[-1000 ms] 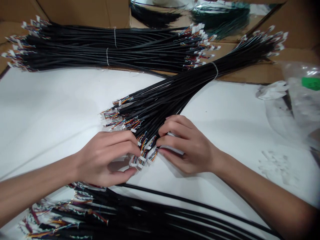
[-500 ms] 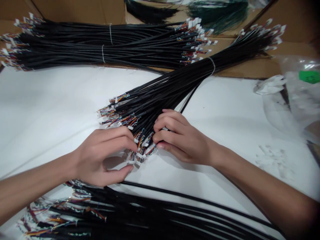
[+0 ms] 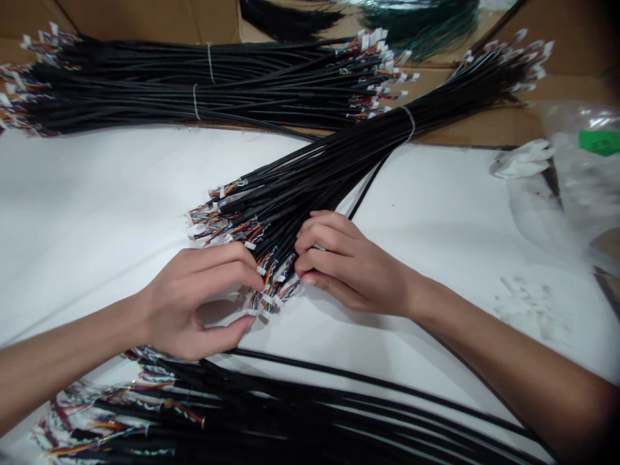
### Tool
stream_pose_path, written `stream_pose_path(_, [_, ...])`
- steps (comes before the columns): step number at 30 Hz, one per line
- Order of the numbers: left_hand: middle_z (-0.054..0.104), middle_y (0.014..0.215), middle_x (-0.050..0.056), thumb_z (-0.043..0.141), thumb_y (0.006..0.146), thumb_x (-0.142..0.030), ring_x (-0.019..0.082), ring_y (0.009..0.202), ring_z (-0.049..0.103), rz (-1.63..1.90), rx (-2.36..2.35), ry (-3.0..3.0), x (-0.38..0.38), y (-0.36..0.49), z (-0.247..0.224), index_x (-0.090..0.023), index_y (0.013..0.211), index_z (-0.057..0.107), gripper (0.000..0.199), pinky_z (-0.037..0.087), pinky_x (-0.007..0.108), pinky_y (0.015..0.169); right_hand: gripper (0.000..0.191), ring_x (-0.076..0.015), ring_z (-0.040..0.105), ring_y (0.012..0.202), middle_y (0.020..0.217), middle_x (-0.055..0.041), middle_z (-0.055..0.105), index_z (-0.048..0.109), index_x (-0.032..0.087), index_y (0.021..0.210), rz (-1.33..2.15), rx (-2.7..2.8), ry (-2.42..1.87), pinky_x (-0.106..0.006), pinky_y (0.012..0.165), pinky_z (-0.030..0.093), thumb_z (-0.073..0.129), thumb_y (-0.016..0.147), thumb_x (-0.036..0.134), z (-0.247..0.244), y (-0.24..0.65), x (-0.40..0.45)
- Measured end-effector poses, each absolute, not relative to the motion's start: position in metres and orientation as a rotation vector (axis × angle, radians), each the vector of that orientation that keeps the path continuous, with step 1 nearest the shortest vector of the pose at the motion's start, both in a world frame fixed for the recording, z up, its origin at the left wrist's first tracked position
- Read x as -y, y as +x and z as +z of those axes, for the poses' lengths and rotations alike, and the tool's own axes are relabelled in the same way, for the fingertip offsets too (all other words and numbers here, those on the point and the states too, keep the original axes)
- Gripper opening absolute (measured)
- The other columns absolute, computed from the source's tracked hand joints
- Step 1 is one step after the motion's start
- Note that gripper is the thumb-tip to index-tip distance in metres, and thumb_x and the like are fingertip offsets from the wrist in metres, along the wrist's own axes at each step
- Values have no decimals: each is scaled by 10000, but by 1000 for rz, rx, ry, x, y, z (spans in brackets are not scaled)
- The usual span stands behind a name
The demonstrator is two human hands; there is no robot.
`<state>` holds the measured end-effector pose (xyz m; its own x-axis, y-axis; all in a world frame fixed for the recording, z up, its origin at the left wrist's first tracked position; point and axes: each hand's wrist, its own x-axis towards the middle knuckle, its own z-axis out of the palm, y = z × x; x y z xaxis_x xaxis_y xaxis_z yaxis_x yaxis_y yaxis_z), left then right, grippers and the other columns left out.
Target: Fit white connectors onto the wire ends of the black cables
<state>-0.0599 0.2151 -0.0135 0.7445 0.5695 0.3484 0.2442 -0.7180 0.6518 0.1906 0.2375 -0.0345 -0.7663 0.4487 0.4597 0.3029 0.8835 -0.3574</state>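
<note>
The left hand (image 3: 188,300) and the right hand (image 3: 349,265) meet at the splayed end of a bundle of black wire harnesses (image 3: 310,174), which lies slantwise across the middle of the white tabletop (image 3: 97,194) and runs up over its far edge onto brown cardboard (image 3: 484,123). A white tie (image 3: 409,123) circles the bundle near the far end. At the near end, thin coloured wires (image 3: 232,232) fan out into small white connectors (image 3: 264,300). The left hand is curled, its fingers (image 3: 227,265) on top of the connector ends and its thumb (image 3: 225,336) beneath them, pinching a small group. The right hand presses in from the other side, its fingers (image 3: 324,248) bent around the black cables just above the connectors. The two hands nearly touch. A second tied bundle (image 3: 194,84) lies along the far edge of the tabletop, and a third (image 3: 169,413) crosses the near edge below the hands. Toward the right edge sit a clear plastic bag (image 3: 576,187) with a green label (image 3: 599,143) and a crumpled white scrap (image 3: 520,161).
</note>
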Motion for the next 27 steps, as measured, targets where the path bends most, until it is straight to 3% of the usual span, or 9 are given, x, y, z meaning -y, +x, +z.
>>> stream_pose_path(11, [615,904,73,639,758,-92,144,806,574,718,-601,2364,-216,-60,-13,-135,993,583,245,496,240,692,160,-202,507,911,872,-65,554,558,183,877,449,2449,-521,-419,918,431,450,970,256,-34,193,-237])
stream_pose_path(15, [610,901,71,639,758,-93,146,808,569,721,-597,2368,-216,-60,-13,-141,990,577,245,499,244,694,122,-187,522,903,851,-41,601,527,192,882,547,2392,-537,-413,978,375,451,963,242,-33,193,-236])
stream_pose_path(21, [603,896,77,593,778,-95,154,795,564,726,-599,2334,-216,-58,-12,-148,1002,577,231,497,256,672,145,-181,515,825,821,-42,620,570,178,1041,406,2397,-538,-406,932,406,459,953,210,-34,193,-235])
stream_pose_path(27, [600,879,92,558,742,-52,174,800,564,764,-560,2317,-216,-59,-14,-125,993,587,264,497,274,675,97,-184,522,810,809,-53,631,567,178,926,415,2432,-512,-411,877,431,474,936,156,-27,193,-237])
